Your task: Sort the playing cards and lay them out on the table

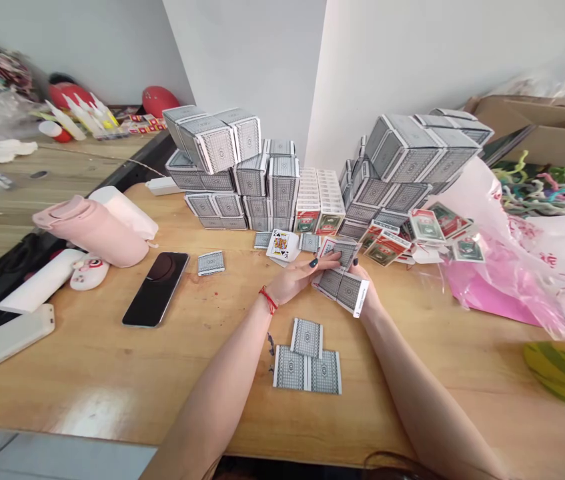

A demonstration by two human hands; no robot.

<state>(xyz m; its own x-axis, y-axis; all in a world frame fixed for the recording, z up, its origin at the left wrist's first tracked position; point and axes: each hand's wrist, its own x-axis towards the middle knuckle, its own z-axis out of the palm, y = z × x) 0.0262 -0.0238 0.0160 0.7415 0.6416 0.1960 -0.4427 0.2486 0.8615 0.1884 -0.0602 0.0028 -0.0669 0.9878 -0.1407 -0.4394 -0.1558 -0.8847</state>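
Note:
Both my hands are together over folded playing cards (338, 288) with grey patterned backs, some joined side by side. My right hand (369, 293) grips them from the right and below; most of its fingers are hidden. From the left, my left hand (292, 280) has its fingers on the upper cards, thumb and fingers closing on them. A red string bracelet (268, 300) is on the left wrist. Between my forearms lie more folded card pieces (307, 367). A king card (282, 247) lies face up just beyond my left hand.
Tall stacks of card blocks stand at the back left (217, 167) and back right (407, 160), with boxed decks (319, 200) between them. A phone (156, 289) and pink bottle (95, 230) lie left. Pink plastic bags (507, 247) and yellow tape (557, 370) are right.

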